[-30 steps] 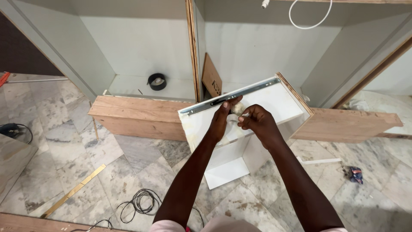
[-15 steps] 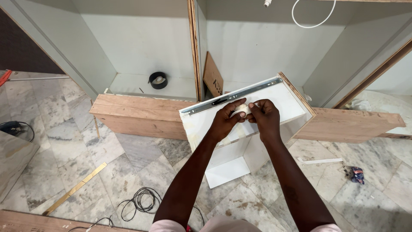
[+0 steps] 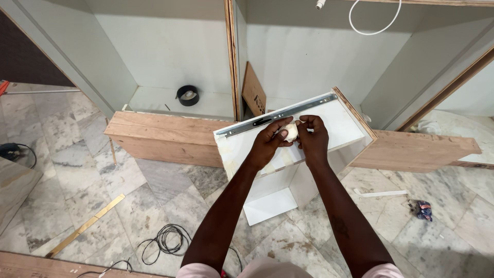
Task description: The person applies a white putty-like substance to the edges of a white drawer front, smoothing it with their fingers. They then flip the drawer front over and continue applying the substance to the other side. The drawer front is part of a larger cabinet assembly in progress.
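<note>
While both hands pinch a small white wad (image 3: 291,132), left hand (image 3: 267,144), right hand (image 3: 313,138), above white drawer box (image 3: 345,121), crumpled red-blue packet (image 3: 424,210) on floor.

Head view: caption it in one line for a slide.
Left hand and right hand hold a small whitish lump over a white drawer box with a metal slide rail.

Both hands meet over the white drawer box (image 3: 329,121), standing on its side on the marble floor (image 3: 154,206). The left hand (image 3: 267,141) and right hand (image 3: 312,136) pinch a small whitish lump (image 3: 290,132) between their fingertips, just below the metal drawer slide (image 3: 278,116) running along the box's upper edge. Behind, an open cabinet with a plywood plinth (image 3: 159,136); a roll of black tape (image 3: 188,95) sits inside. A coiled black cable (image 3: 167,239) lies on the floor, a white cable (image 3: 373,23) loops overhead.
</note>
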